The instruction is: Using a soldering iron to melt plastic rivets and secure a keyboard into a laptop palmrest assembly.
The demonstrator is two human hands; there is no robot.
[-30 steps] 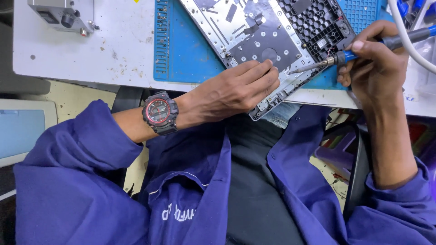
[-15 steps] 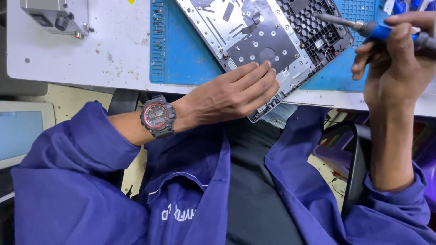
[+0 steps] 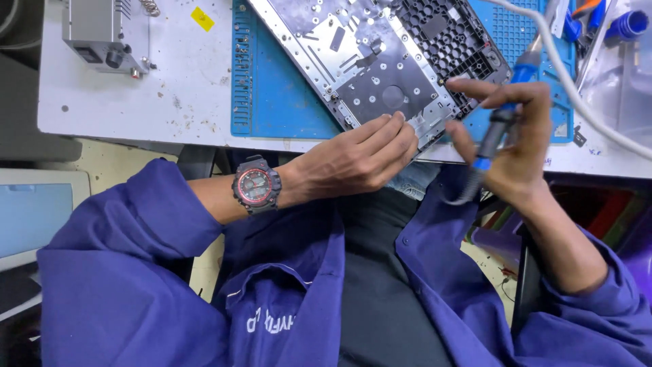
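A small yellow label, a tilted rectangle, is stuck to the white tabletop near its far edge, between a grey metal box at the left and the blue mat. Below the tabletop's near edge, at the far left of the view, the corner of a screen shows: a pale blue, unlit-looking panel inside a light grey frame, cut off by the picture's edge and partly covered by a blue sleeve. At the far right, a clear plastic bag lies on the tabletop, its contents too blurred to tell
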